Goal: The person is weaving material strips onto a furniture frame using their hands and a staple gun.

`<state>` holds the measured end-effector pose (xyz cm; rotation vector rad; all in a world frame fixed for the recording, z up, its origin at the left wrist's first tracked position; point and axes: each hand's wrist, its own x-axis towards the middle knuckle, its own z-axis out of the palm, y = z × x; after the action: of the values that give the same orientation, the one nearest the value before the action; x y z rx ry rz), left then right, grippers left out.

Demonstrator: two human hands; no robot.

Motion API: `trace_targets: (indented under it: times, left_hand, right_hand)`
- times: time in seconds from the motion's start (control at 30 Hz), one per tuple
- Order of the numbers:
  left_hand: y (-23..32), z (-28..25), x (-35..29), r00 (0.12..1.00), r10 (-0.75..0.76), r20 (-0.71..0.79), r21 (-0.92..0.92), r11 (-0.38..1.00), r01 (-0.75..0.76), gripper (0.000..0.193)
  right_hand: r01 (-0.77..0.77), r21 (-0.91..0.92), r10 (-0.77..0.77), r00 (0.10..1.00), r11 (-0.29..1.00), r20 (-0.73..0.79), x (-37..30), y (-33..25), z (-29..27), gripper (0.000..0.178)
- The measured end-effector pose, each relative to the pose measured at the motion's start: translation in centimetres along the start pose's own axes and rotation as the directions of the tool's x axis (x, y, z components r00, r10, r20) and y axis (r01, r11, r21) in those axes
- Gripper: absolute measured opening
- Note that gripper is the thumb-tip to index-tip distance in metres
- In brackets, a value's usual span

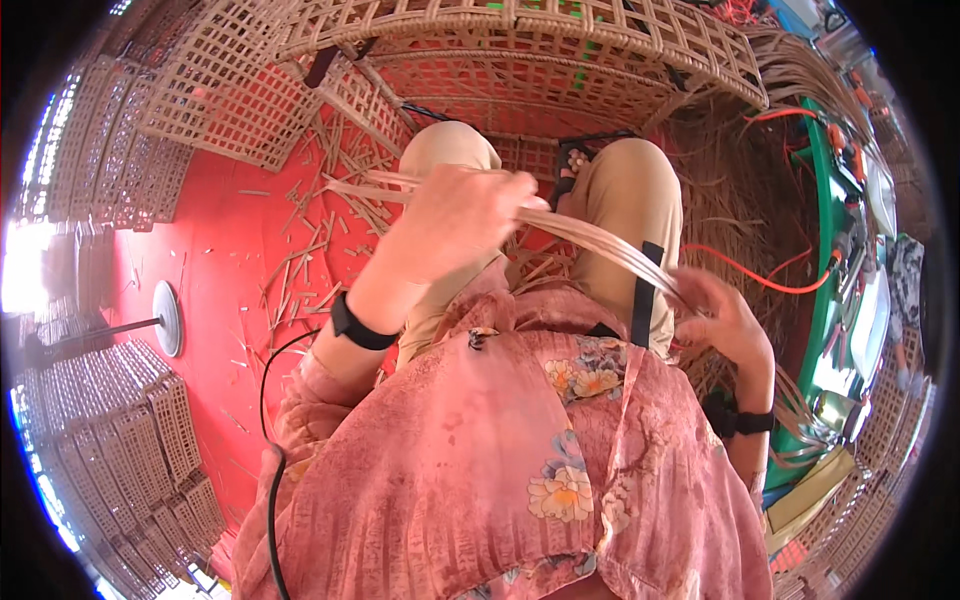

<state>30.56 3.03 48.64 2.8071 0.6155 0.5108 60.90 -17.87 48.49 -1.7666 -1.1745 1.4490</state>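
Observation:
A bundle of long, flat, tan weaving strips (pixel 610 240) stretches across my lap, bowing down to the right. My left hand (pixel 455 222) is closed around it over my left knee, and loose ends stick out beyond the hand to the left. On the right, the strips run in between the curled fingers and thumb of my right hand (pixel 722 315), which is a little smeared and hides their far end. In front of my knees stands a large woven openwork basket (pixel 520 25), its braided rim toward me.
Short cut strips (pixel 325 240) lie scattered over the red floor (pixel 220 290). Long loose fibres (pixel 735 200) pile up at my right, beside a green table (pixel 822 230) with an orange cable (pixel 790 285). Stacked woven panels (pixel 110 440) and a round metal base (pixel 168 318) stand left.

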Motion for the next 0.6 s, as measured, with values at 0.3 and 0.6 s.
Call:
trace_targets:
  times: [0.3,0.6]
  left_hand:
    - [4.7,1.8,3.0,0.995,0.081,-0.055,-0.109,0.99,-0.086,0.02]
    - [-2.9,-3.1,-1.9,0.976,-0.191,0.103,-0.378,0.9,0.217,0.022]
  right_hand:
    - [-0.046,0.238,0.012,0.99,0.97,0.14,3.6,-7.1,5.1,0.044]
    - [-0.009,0.286,0.016,1.0,0.958,-0.021,2.4,-2.4,3.4,0.021]
